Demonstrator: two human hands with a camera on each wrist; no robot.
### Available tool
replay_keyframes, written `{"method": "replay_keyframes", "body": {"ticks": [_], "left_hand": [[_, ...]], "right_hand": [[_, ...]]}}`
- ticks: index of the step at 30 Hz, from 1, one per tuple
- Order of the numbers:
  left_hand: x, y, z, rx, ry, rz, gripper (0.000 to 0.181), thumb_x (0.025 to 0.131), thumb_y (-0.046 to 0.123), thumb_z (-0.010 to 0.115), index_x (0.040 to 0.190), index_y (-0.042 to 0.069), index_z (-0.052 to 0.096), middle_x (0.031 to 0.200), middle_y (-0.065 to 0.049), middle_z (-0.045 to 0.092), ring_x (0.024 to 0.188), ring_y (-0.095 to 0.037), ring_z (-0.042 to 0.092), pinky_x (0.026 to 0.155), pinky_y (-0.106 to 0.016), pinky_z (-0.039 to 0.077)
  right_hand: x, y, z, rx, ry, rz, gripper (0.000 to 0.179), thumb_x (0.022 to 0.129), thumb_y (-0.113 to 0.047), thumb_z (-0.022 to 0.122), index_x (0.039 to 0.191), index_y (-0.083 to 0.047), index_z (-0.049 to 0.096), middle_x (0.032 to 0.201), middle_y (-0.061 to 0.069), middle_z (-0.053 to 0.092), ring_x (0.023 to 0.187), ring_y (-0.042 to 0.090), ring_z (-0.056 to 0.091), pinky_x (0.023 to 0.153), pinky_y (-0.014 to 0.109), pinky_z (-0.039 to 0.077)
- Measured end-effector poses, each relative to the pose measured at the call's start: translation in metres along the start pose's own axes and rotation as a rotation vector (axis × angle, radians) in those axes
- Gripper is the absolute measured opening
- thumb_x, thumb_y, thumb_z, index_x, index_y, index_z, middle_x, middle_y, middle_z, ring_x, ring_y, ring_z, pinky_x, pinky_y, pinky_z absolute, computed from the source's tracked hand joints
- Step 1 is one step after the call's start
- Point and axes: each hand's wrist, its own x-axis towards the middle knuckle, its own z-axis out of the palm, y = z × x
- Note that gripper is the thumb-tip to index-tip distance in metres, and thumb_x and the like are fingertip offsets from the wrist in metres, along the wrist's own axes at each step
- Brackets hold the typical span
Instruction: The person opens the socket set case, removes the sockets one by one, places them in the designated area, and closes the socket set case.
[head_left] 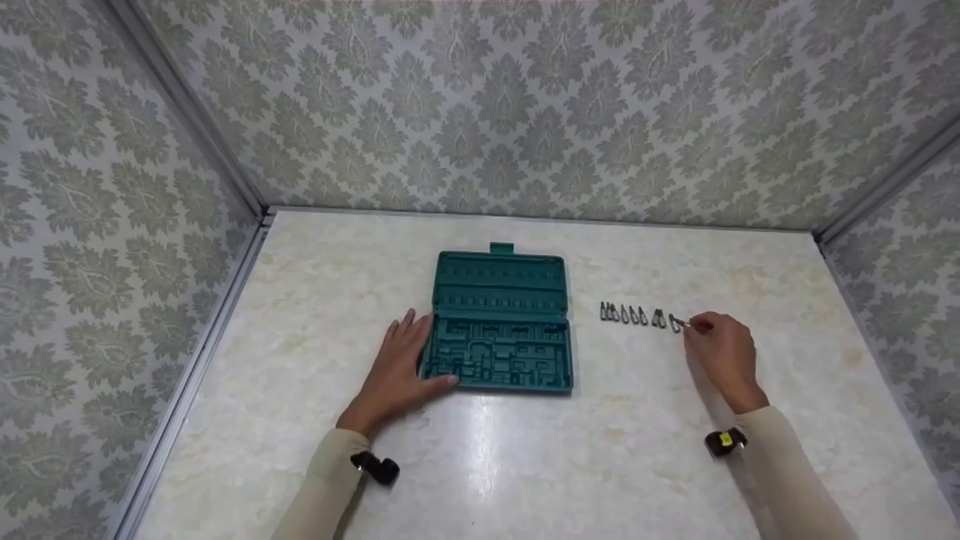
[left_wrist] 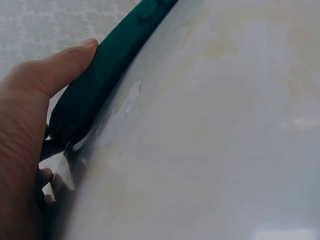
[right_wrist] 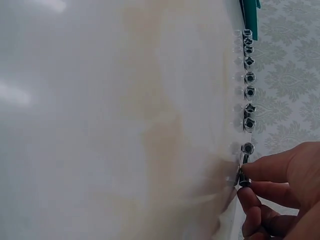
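Observation:
A green plastic tool case (head_left: 495, 356) lies open on the table, its moulded recesses facing up. My left hand (head_left: 397, 367) rests along the case's left side with straight fingers, the thumb on its front edge. In the left wrist view the thumb (left_wrist: 70, 65) presses on the green rim. To the right of the case, several small shiny metal sockets (head_left: 632, 315) lie in a row. At the row's right end, my right hand (head_left: 724, 349) pinches a small metal socket (right_wrist: 244, 180) between thumb and fingertips, close beside the last socket (right_wrist: 247, 148).
The lid (head_left: 501, 281) leans back behind the case's base, with a latch tab (head_left: 502, 248) at its far edge. The pale marbled table (head_left: 525, 465) is bordered by patterned walls (head_left: 480, 112) at the back and both sides.

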Motion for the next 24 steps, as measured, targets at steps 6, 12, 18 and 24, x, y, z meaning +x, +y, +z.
{"method": "replay_keyframes", "body": {"ticks": [6,12,18,24], "left_hand": [[0.000,-0.002,0.001,-0.002,0.008,0.009,0.124,0.086,0.079,0.075,0.178,0.016,0.020,0.183,-0.006,0.024,0.172,-0.026,0.003,0.138,-0.051,0.001],[0.001,-0.003,0.001,0.008,0.014,0.023,0.125,0.086,0.080,0.074,0.178,0.015,0.020,0.182,-0.007,0.026,0.172,-0.027,0.004,0.138,-0.051,0.000],[0.002,-0.005,0.000,0.009,0.014,0.031,0.125,0.086,0.079,0.075,0.178,0.014,0.020,0.182,-0.008,0.027,0.172,-0.028,0.004,0.138,-0.049,-0.001],[0.001,-0.005,0.001,-0.014,-0.003,0.015,0.125,0.087,0.078,0.076,0.178,0.015,0.019,0.183,-0.007,0.023,0.172,-0.027,0.002,0.138,-0.049,-0.002]], "right_hand": [[-0.001,-0.004,0.001,0.002,-0.021,0.024,0.021,0.104,-0.016,0.074,0.109,0.003,0.082,0.101,0.021,0.079,0.090,0.037,0.073,0.079,0.049,0.055],[0.004,-0.014,0.005,0.006,0.005,0.003,0.023,0.105,-0.017,0.074,0.112,0.003,0.082,0.103,0.021,0.078,0.088,0.036,0.071,0.074,0.047,0.054],[0.018,-0.032,0.015,0.078,-0.025,-0.077,0.020,0.105,-0.015,0.075,0.114,0.001,0.082,0.105,0.019,0.077,0.087,0.030,0.066,0.074,0.039,0.051],[0.035,-0.047,0.030,0.152,-0.108,-0.172,0.023,0.106,-0.014,0.075,0.120,0.003,0.080,0.110,0.020,0.076,0.096,0.033,0.067,0.083,0.044,0.053]]}}
